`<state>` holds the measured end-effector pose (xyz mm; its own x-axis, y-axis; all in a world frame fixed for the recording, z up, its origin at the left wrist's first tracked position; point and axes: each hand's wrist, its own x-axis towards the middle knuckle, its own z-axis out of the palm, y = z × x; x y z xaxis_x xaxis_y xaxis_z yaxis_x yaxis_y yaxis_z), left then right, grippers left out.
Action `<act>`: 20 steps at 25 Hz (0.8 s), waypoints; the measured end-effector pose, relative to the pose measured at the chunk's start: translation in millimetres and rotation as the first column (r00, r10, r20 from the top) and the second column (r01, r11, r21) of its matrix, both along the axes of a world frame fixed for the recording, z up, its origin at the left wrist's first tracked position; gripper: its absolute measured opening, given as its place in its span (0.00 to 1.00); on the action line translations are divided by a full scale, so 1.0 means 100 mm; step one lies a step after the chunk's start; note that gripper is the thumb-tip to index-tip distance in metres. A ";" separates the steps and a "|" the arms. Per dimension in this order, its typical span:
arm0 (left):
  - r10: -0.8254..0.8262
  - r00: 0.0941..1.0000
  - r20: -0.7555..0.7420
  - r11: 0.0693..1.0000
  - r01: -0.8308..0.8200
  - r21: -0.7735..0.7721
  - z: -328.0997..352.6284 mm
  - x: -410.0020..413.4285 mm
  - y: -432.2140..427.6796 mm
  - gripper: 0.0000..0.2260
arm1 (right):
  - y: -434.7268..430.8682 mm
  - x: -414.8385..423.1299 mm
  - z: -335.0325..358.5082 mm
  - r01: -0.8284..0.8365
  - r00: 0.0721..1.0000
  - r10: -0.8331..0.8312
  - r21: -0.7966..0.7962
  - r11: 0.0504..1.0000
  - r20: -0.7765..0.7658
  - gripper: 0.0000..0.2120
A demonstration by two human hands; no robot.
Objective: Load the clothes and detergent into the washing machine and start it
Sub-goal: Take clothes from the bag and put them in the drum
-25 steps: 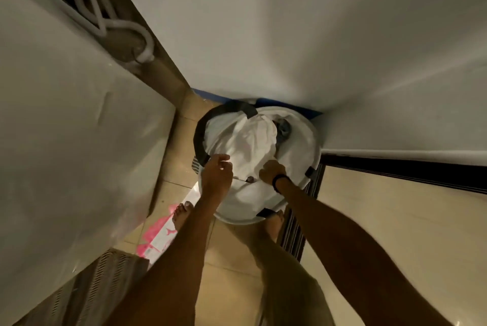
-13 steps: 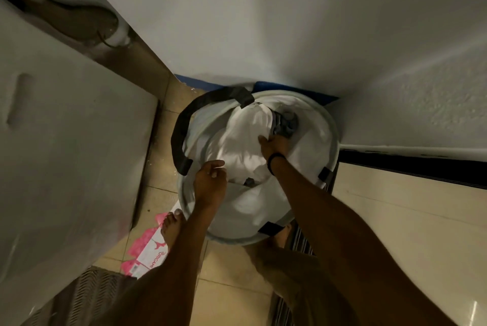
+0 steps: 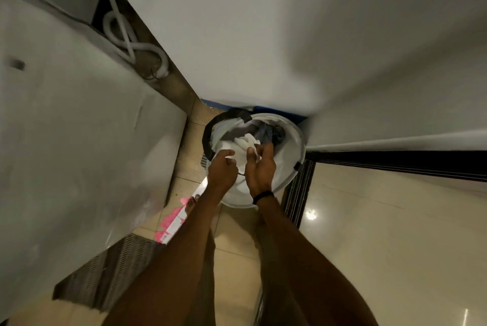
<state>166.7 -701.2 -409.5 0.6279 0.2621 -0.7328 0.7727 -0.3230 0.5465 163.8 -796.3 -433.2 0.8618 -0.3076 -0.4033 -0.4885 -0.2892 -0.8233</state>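
The left hand point(image 3: 222, 167) is curling its fingers and gripping the near edge of a white cloth point(image 3: 241, 145). The right hand point(image 3: 259, 167) is half closed, and its thumb and fingers are pinching the same white cloth just beside the left hand. Both hands are hanging over the open top of a round white laundry basket point(image 3: 299, 138). A thin dark line is running between the two hands, but it is too small to tell what it is.

The white cloth is sitting all bunched up inside the basket. It is stretching from the hands up toward the far side, so it has no clear long way. Some dark clothes point(image 3: 274, 132) are lying behind it, against the far wall of the basket. The basket is standing on the tiled floor point(image 3: 237, 252) in a corner, with its open top facing up. A black handle point(image 3: 224, 120) is curving round its left rim.

A black band point(image 3: 263, 196) is sitting on the right wrist. The big white washing machine point(image 3: 79, 141) is standing at the left, well apart from the cloth. A white hose point(image 3: 126, 43) is looping behind it. A pink and white box point(image 3: 171, 223) is lying on the floor beside a bare foot point(image 3: 191, 203).
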 end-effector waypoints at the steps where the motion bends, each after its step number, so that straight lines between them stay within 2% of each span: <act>1: 0.073 0.997 -0.016 0.997 -0.074 -0.037 0.29 0.02 0.01 0.12 | 0.03 -0.01 0.34 -0.047 0.997 0.048 -0.018 0.999 0.054 0.05; 3: 0.278 0.950 -0.142 0.944 -0.297 -0.142 0.91 0.11 0.06 0.22 | 0.12 -0.06 1.03 -0.117 0.980 0.131 -0.093 0.989 0.150 0.05; 4: 0.311 0.926 -0.212 0.916 -0.352 -0.193 1.18 0.14 0.11 0.27 | 0.17 -0.11 1.34 -0.144 0.967 0.169 -0.135 0.980 0.190 0.05; 5: 0.280 0.927 -0.249 0.909 -0.339 -0.243 1.47 0.15 0.18 0.29 | 0.23 -0.18 1.66 -0.167 0.950 0.201 -0.156 0.974 0.240 0.07; 7: 0.105 0.966 -0.237 0.935 -0.177 -0.307 1.89 0.15 0.32 0.24 | 0.33 -0.35 2.19 -0.203 0.908 0.257 -0.189 0.961 0.331 0.13; 10: -0.209 0.976 -0.065 0.945 0.184 -0.272 2.46 0.12 0.51 0.14 | 0.47 -0.62 2.75 -0.122 0.837 0.264 -0.307 0.944 0.479 0.13; 11: -0.229 0.973 -0.015 0.931 0.215 -0.295 2.62 0.10 0.53 0.12 | 0.52 -0.71 2.89 -0.097 0.827 0.246 -0.301 0.949 0.506 0.13; 14: -0.126 0.991 0.036 0.907 0.130 -0.401 3.14 -0.05 0.59 0.07 | 0.57 -0.91 3.25 -0.087 0.818 0.159 -0.154 0.984 0.552 0.11; 16: -0.059 0.995 0.085 0.883 0.091 -0.461 3.44 -0.14 0.69 0.10 | 0.45 -0.90 3.42 0.032 0.864 0.061 -0.175 0.984 0.500 0.09; 17: -0.034 0.992 0.124 0.867 0.091 -0.490 3.58 -0.17 0.77 0.14 | 0.36 -0.82 3.48 0.065 0.908 0.043 -0.243 0.968 0.417 0.13; 19: -0.036 0.981 0.192 0.833 0.136 -0.537 3.94 -0.17 0.91 0.18 | 0.19 -0.62 3.58 -0.084 0.970 0.159 -0.359 0.930 0.185 0.28; 20: -0.060 0.975 0.216 0.828 0.170 -0.535 4.12 -0.16 0.98 0.16 | 0.15 -0.52 3.64 -0.206 0.960 0.264 -0.401 0.893 0.094 0.32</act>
<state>150.3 -603.3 2.5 0.7638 -0.2296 -0.6032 0.6180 -0.0092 0.7861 111.5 -781.3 -69.6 0.9672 -0.1946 -0.1633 -0.2532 -0.6881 -0.6800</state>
